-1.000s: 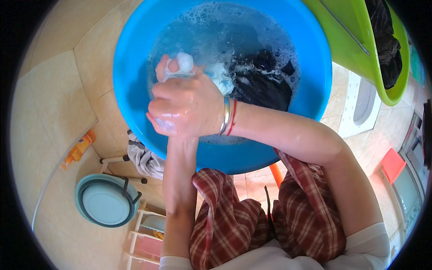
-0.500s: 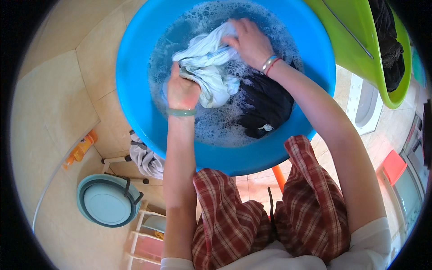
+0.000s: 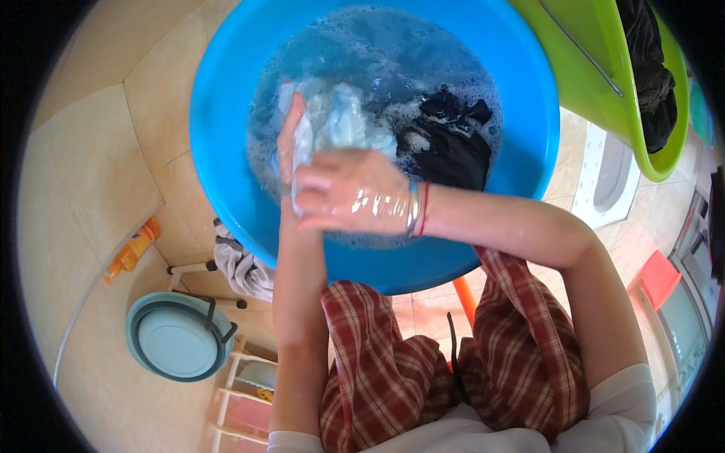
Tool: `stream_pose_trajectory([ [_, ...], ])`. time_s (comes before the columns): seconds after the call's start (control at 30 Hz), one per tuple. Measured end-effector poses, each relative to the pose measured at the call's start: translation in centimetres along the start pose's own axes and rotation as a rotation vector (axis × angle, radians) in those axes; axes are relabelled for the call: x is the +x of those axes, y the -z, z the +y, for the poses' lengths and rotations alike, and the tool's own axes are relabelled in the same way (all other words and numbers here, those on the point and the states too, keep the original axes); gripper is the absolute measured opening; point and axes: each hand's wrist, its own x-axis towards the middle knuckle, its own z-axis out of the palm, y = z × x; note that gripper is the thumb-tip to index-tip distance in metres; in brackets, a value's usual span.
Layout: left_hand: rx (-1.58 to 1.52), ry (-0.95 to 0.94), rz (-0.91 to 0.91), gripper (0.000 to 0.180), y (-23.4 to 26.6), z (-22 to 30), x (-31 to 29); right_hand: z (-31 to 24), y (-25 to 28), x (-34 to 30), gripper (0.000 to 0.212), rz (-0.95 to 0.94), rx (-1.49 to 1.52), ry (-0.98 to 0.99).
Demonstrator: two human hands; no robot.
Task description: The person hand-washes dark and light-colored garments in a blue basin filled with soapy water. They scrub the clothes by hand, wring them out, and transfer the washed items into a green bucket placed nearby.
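Note:
A large blue basin (image 3: 529, 128) holds sudsy water (image 3: 370, 38). In it, a wet white cloth (image 3: 336, 113) is bunched over my left hand (image 3: 289, 140), whose thumb shows at its left edge while the other fingers are hidden. My right hand (image 3: 351, 192) lies across the near end of the cloth, fingers curled on it over my left wrist. To the right of the white cloth, a dark garment (image 3: 453, 155) floats partly under water.
A green tub (image 3: 585, 68) with dark cloth (image 3: 655, 98) stands at the upper right. Grey clothing (image 3: 242, 264) hangs beside the basin's lower left. Farther left are an orange bottle (image 3: 134, 245), a folding basin (image 3: 177, 340) and a white rack (image 3: 226, 392).
My right hand has swung from the cloth's far side toward me, onto my left wrist. The white cloth has bunched up over my left hand, and the foam has shifted.

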Motion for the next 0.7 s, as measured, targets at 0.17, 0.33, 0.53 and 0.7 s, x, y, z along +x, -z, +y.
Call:
stream_pose_trajectory([
  [0.17,-0.088,-0.289,-0.245,0.042,-1.9,-1.1,-1.7,-2.4,0.9,1.6,0.021,0.049,0.075,0.054],
  [0.33,-0.196,-0.167,-0.412,0.039,-1.9,0.0,-0.9,-2.2,0.0,3.5,0.02,0.218,0.012,0.024],
  [0.53,-0.228,-0.144,-0.408,0.036,-1.5,-0.6,-0.4,0.0,-0.4,4.1,0.021,0.317,0.004,-0.009],
  [0.7,-0.097,-0.294,-0.064,0.034,-3.1,-1.2,-2.9,1.7,-0.3,4.9,0.016,0.256,0.034,-0.148],
])
